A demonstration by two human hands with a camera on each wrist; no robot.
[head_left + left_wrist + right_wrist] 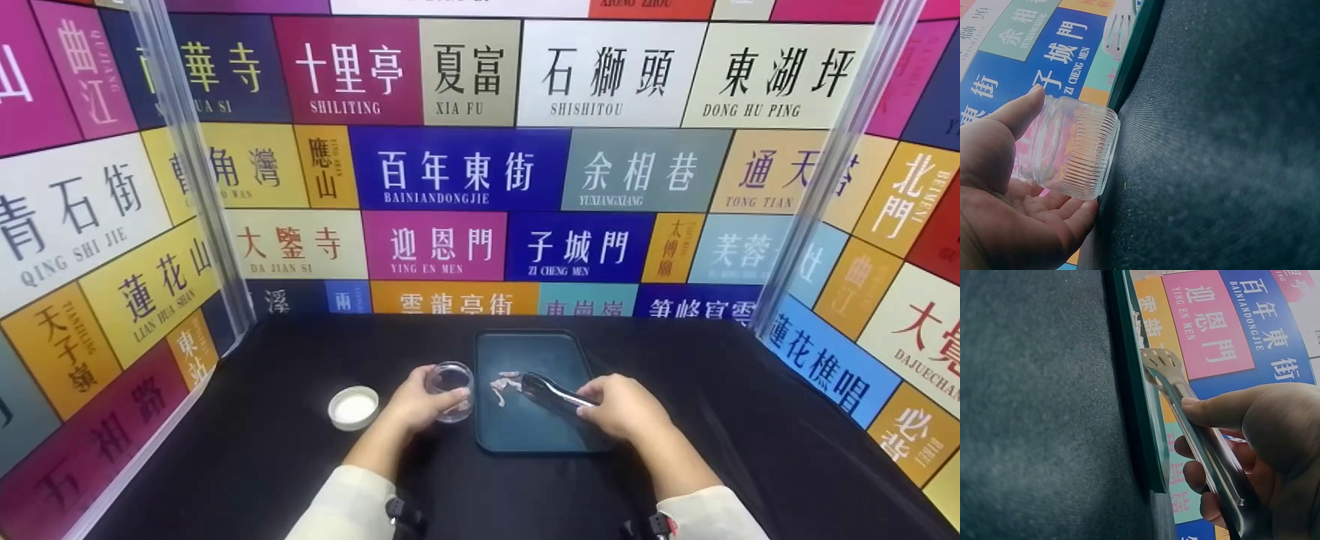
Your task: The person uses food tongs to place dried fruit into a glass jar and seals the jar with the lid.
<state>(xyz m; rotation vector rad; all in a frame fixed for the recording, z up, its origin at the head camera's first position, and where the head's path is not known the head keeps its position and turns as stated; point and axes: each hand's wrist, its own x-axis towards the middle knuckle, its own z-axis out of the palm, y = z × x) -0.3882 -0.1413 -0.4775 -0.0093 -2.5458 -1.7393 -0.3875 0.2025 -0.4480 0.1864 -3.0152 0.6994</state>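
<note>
My left hand (421, 401) grips a clear glass jar (452, 411) just left of the dark teal tray (525, 435). In the left wrist view the jar (1081, 149) shows ribbed sides, with the thumb on one side and fingers on the other. Metal tongs (555, 394) are held in my right hand (628, 407), and their tips are at a small heap of pale, thin pieces (504, 384) on the tray. Slotted ends of the tongs (1165, 363) show in the right wrist view. Whether a piece sits between the tips cannot be seen.
A round white lid (354, 408) lies left of my left hand on the black-covered table (300, 465). Colourful panels with place names (465, 169) stand behind and at both sides, with clear upright strips (180, 150) at the corners.
</note>
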